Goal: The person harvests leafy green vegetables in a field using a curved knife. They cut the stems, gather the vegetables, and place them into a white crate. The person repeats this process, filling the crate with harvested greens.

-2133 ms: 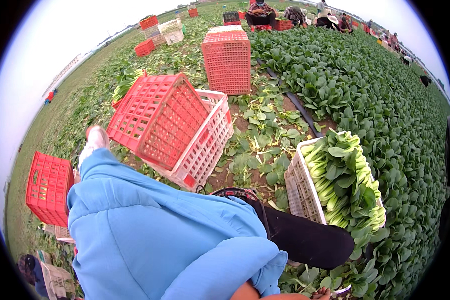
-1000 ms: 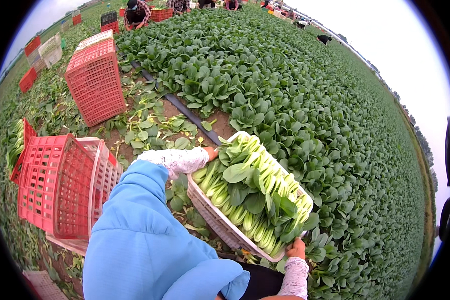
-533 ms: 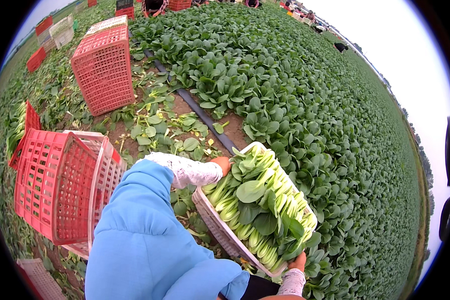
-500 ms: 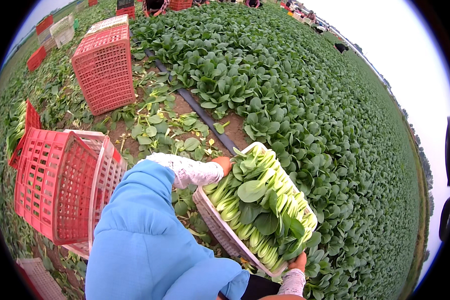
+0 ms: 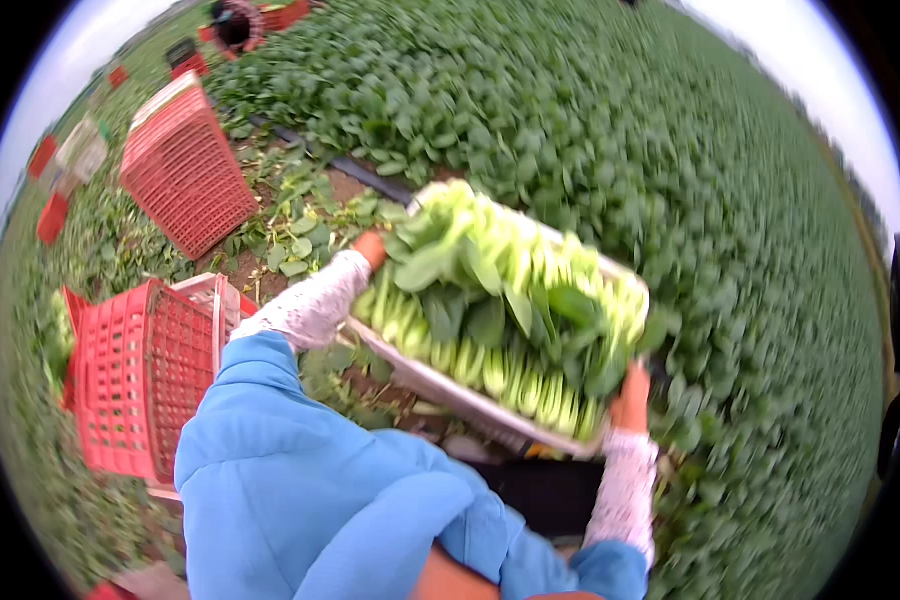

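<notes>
Between my hands is a pale plastic crate [image 5: 440,385] packed with bok choy [image 5: 495,320], light green stalks turned outward along both long sides and dark leaves down the middle. My left hand [image 5: 370,249] grips the crate's left end, its fingers partly hidden behind the rim. At the right end my right hand [image 5: 631,400] holds the other short side, with leaves hanging close by. Both wrists wear white lacy sleeve covers below blue sleeves. The crate is slightly blurred and tilts down toward the right.
Beside my left arm, red crates [image 5: 120,380] lie next to a whitish one. A tall red crate [image 5: 188,170] stands further off, near a dark hose [image 5: 370,178]. Dense leafy plants [image 5: 750,250] fill the right side. Another person [image 5: 236,25] bends at the far edge.
The loaded crate sits higher in view and has turned closer to level, both hands still on its ends. My right forearm shows more. The view has shifted and blurred.
</notes>
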A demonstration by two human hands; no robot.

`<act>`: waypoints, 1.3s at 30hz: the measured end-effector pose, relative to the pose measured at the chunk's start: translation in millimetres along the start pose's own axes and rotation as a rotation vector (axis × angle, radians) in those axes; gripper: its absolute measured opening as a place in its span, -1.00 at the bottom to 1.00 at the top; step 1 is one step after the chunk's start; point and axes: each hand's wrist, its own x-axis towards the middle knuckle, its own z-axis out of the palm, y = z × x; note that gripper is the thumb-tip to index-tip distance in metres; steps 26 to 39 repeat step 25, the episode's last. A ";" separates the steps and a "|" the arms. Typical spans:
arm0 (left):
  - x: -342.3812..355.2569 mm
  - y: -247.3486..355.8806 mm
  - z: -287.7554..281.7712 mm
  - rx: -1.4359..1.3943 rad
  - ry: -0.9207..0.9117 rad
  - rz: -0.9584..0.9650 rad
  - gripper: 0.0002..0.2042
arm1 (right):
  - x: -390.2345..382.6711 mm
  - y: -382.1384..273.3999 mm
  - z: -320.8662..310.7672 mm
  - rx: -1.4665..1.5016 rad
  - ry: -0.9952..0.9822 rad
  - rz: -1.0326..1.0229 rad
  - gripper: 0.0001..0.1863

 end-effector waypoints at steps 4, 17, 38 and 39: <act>-25.0 9.5 12.3 -0.553 -0.172 -0.494 -0.70 | -21.1 -9.5 54.0 -0.122 0.244 0.029 -0.76; -213.4 -97.5 -81.4 -0.818 -0.125 -0.829 -0.77 | -29.4 107.2 138.4 -0.419 0.178 0.189 -0.66; -220.1 -116.3 -81.2 -0.706 -0.100 -0.781 -0.73 | -20.2 101.0 144.8 -0.386 0.177 0.200 -0.59; -220.1 -116.3 -81.2 -0.706 -0.100 -0.781 -0.73 | -20.2 101.0 144.8 -0.386 0.177 0.200 -0.59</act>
